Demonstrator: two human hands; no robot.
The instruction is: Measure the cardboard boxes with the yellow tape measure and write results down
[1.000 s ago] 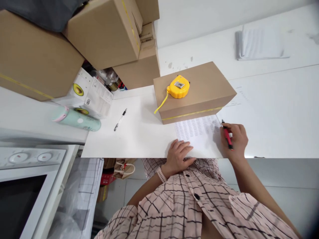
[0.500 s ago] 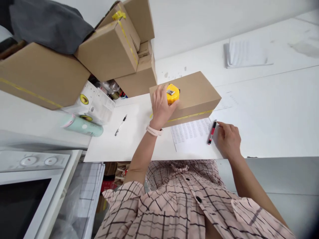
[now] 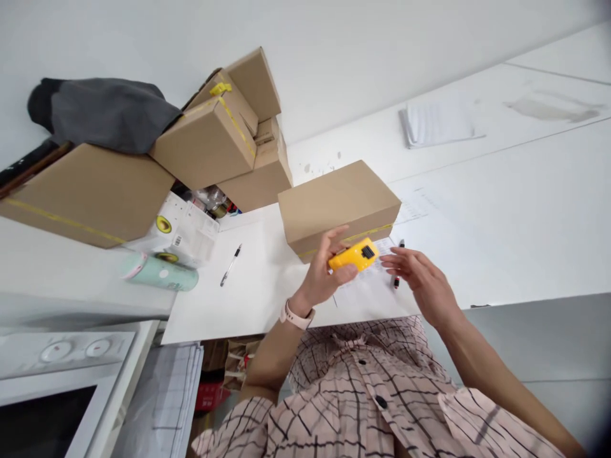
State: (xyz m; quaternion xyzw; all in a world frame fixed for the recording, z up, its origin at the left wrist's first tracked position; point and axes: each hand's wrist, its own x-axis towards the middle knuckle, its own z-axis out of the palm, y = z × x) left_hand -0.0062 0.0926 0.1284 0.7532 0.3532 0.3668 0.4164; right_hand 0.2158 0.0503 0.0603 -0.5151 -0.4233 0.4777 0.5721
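Note:
A yellow tape measure [image 3: 352, 256] with a black button is gripped in my left hand [image 3: 324, 273], held above the front of the table. My right hand [image 3: 427, 283] is just right of it, fingers apart and pointing towards the tape measure without gripping anything. Behind both hands lies a closed cardboard box [image 3: 338, 197] with yellow tape along its front. A printed sheet [image 3: 353, 296] sits partly under the box and is partly hidden by my hands. The red and black pen [image 3: 396, 282] is partly covered by my right fingers.
Another pen [image 3: 231, 264] rests on the white table [image 3: 267, 305] to the left. Stacked cardboard boxes [image 3: 210, 143], a mint bottle [image 3: 162, 272] and a white avocado-print carton [image 3: 184, 229] crowd the left side. Papers [image 3: 439, 124] lie at the back right; a microwave [image 3: 57, 381] is at lower left.
My left hand has lifted the tape measure off the box top and brought it nearer, turned on its side. My right hand has risen from the table towards it, fingers opening. The view has tilted.

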